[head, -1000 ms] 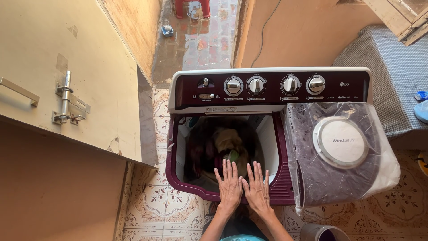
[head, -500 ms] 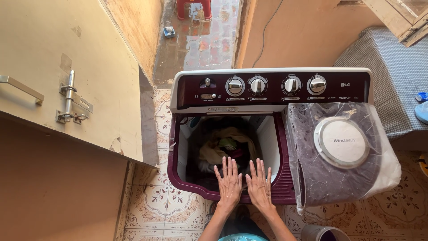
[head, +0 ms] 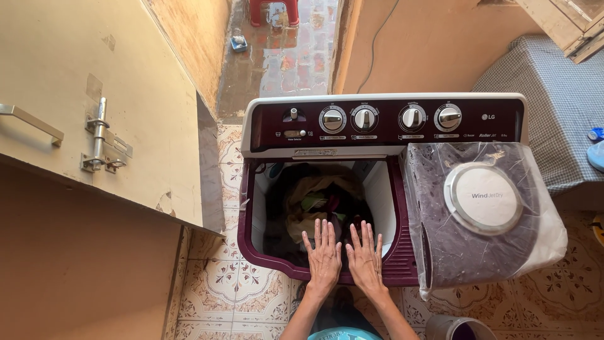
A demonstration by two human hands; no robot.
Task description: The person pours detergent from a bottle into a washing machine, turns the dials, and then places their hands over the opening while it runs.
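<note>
Low in the middle of the frame we hold our left hand (head: pixel 324 255) and right hand (head: pixel 367 258) side by side, palms down, fingers spread and released, grasping nothing — both hover over the front rim of the open wash tub (head: pixel 251 220), fingertips pointing toward the heap of laundry (head: pixel 314 201) that lies inside it, just above the hands in the picture. We cannot tell whether the palms rest on the maroon rim or float just clear of it. If we reach in from here, we judge it best to keep the wrists above the rim, lower both hands straight onto the top of the heap, and take the beige cloth first, since it lies uppermost and the darker and green pieces sit tangled beneath it. Moving outward: the twin-tub washing machine (head: pixel 497 123) fills the centre, with one control panel at its upper edge carrying four large round dials (head: pixel 332 119) and one smaller knob (head: pixel 293 113) to their left. To the right of the tub sits one spin-tub lid (head: pixel 483 196), wrapped in clear plastic film. At the left of the frame stands one beige metal door (head: pixel 56 56) with one sliding bolt (head: pixel 99 135) and one pull handle (head: pixel 31 123). At the top centre we count one red plastic stool (head: pixel 270 9) on wet floor; at the right, one checked cloth (head: pixel 547 107) over a raised surface.
</note>
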